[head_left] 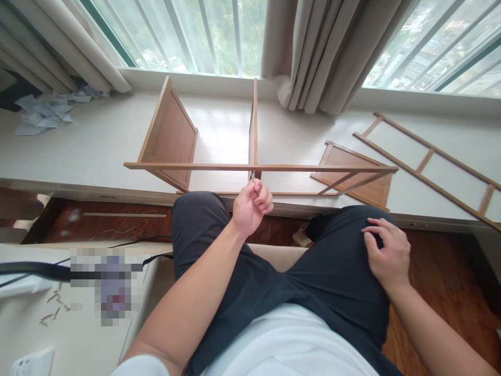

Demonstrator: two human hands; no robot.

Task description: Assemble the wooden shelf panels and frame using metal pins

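My left hand [252,206] is closed, its thumb and fingers pinching a small silver metal piece [252,176], perhaps a hex key, too small to tell. That piece meets the wooden shelf frame [203,166] where a middle panel [253,120] joins the long rail. The frame stands on the white window ledge, with a square wooden panel [168,130] upright at its left end. On my right thigh rests my right hand [387,253], empty, with its fingers apart.
A loose wooden panel [352,162] and a ladder-like wooden frame [426,156] lie on the ledge [94,141] at right. Several screws [55,300] are on the white table [78,339] at lower left. Crumpled paper [43,115] lies far left, near curtains [309,52].
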